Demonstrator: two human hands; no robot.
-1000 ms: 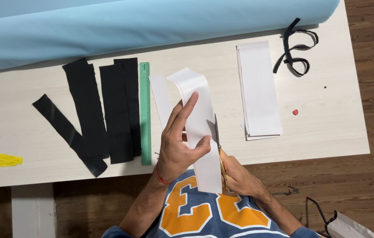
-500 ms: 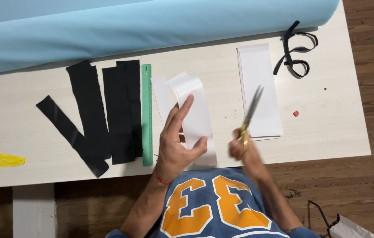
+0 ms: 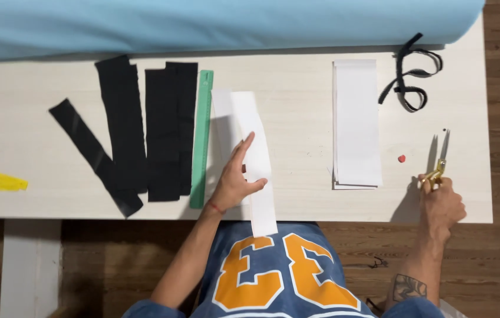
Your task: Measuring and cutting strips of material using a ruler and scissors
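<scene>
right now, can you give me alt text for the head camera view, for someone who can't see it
Seen from above, a person's left hand holds a long white paper strip on a pale table, while the right hand rests gold-handled scissors near the right edge. Black fabric strips, a green ruler, a white paper stack and a blue fabric roll lie around them.

Bare table (image 3: 297,129) between white strip (image 3: 250,147) and paper stack (image 3: 355,123).
</scene>
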